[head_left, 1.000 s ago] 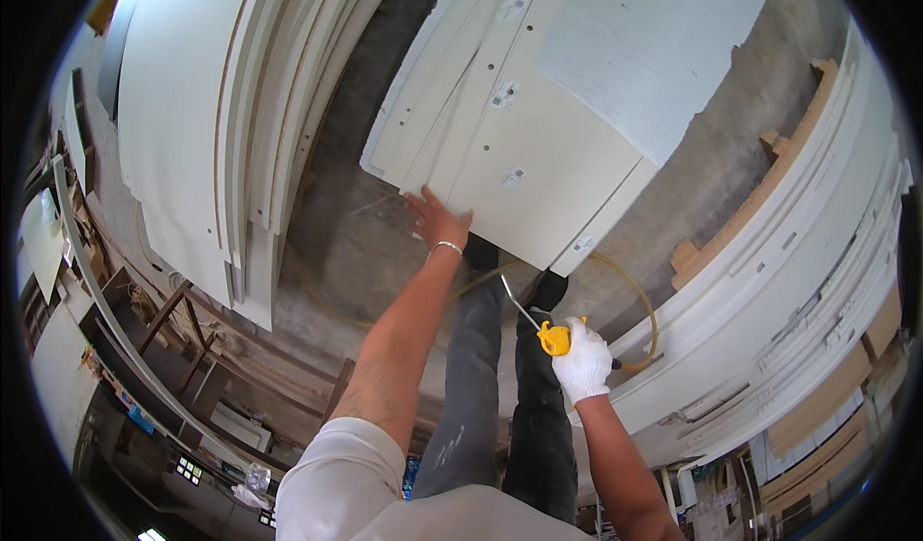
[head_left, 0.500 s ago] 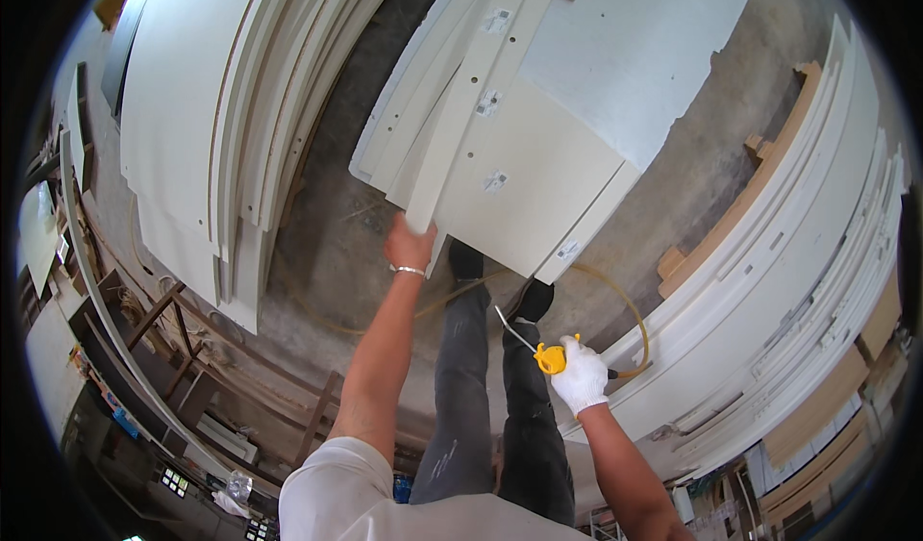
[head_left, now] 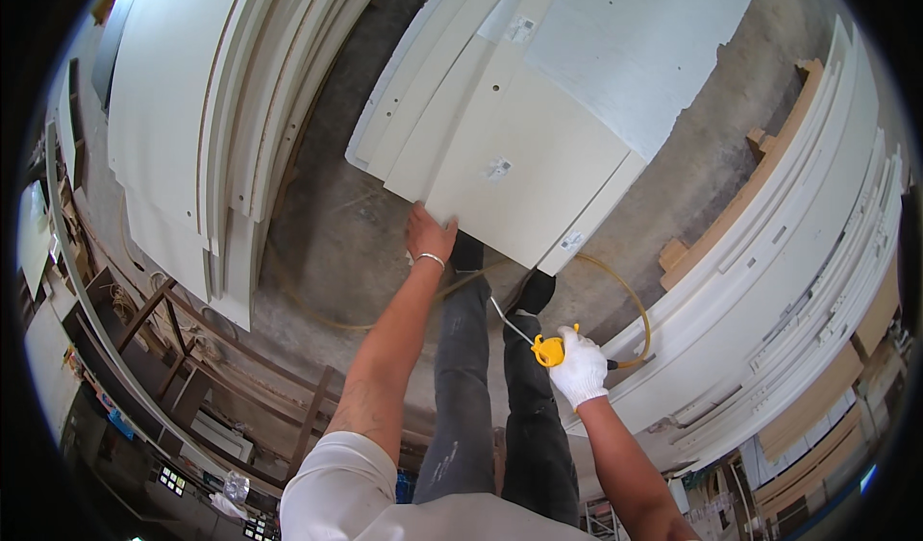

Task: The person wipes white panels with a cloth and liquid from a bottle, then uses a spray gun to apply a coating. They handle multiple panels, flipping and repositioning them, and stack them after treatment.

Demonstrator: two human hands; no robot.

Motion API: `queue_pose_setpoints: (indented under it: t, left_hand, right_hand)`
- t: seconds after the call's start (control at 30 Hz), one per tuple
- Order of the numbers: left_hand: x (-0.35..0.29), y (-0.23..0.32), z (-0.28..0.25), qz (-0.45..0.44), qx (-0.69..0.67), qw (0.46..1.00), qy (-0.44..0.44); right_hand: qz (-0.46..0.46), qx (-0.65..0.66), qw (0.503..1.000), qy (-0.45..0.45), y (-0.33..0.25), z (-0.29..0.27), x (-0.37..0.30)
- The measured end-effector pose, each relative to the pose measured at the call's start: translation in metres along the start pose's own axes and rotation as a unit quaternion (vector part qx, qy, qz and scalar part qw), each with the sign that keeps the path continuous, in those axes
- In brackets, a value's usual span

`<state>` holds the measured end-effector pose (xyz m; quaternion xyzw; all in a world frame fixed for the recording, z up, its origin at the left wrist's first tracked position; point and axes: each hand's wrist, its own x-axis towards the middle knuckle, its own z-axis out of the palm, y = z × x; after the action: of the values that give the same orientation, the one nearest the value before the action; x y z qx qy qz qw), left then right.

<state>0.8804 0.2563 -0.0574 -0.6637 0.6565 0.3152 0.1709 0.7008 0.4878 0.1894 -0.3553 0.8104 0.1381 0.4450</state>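
Observation:
My bare left hand (head_left: 432, 232), with a bracelet at the wrist, grips the near edge of a white panel (head_left: 452, 142) on the stack in front of me. Its thumb lies along that edge; part of the grip is hidden. My right hand (head_left: 580, 370), in a white knitted glove, is closed around a yellow air blow gun (head_left: 548, 351). The gun's thin bent metal nozzle (head_left: 511, 322) points up and left, over my legs and clear of the stack. A yellowish hose (head_left: 642, 322) loops from behind the gun across the floor.
A tall stack of white panels (head_left: 163, 108) stands at the left. Long curved-looking white boards (head_left: 731, 320) lie at the right, beside a brown wooden strip (head_left: 760, 185). A white foam-like sheet (head_left: 635, 50) is at the far end of the middle stack. A brown frame (head_left: 312, 416) is lower left.
My left hand has shifted right and slightly forward along the stack. The narrow strip it held now sits closer against the neighbouring panels. The blow gun has barely moved.

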Motion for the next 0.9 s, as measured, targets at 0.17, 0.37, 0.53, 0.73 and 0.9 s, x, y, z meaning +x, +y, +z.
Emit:
queue_pose_setpoints:
  t: [0.17,0.37,0.53,0.73,0.9]
  left_hand:
    - [0.007,-0.015,-0.017,-0.023,-0.174,0.98,-0.092]
    - [-0.014,-0.022,0.011,-0.011,0.031,0.999,-0.028]
    - [-0.011,-0.034,-0.013,0.099,-0.22,0.928,-0.284]
    - [-0.013,-0.049,-0.031,-0.093,-0.526,0.714,-0.453]
    - [-0.007,-0.04,-0.019,-0.052,-0.472,0.702,-0.531]
  right_hand:
    - [-0.005,0.005,1.0,-0.008,-0.007,-0.001,0.0]
    - [-0.003,-0.003,1.0,-0.025,-0.016,-0.003,-0.001]
    - [-0.009,-0.011,1.0,-0.02,-0.012,-0.002,-0.003]
    - [-0.006,-0.016,1.0,-0.006,-0.002,-0.002,-0.005]
    - [0.012,0.013,1.0,-0.014,-0.002,-0.006,-0.004]
